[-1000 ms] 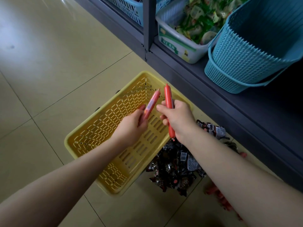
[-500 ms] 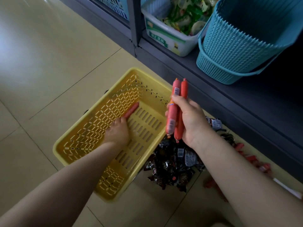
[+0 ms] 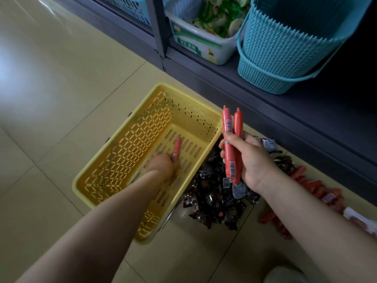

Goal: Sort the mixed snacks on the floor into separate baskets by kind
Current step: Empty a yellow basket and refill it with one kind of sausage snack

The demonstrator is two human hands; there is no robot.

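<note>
Early days: left hand (image 3: 161,166) lays 1st red sausage stick (image 3: 176,147) in yellow slotted plastic basket (image 3: 114,160), grip blurred, can't tell. Right hand (image 3: 247,160) grips two sausage sticks (image 3: 231,144) just right of basket. Dark-wrapped snack pile (image 3: 212,199) & red packets (image 3: 318,188) on floor, unsorted.

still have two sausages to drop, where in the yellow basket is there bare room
Bare floor of the yellow basket lies along the far wall and near corner. The left hand and one sausage fill the middle. Dark wrappers crowd outside its right wall.
</note>
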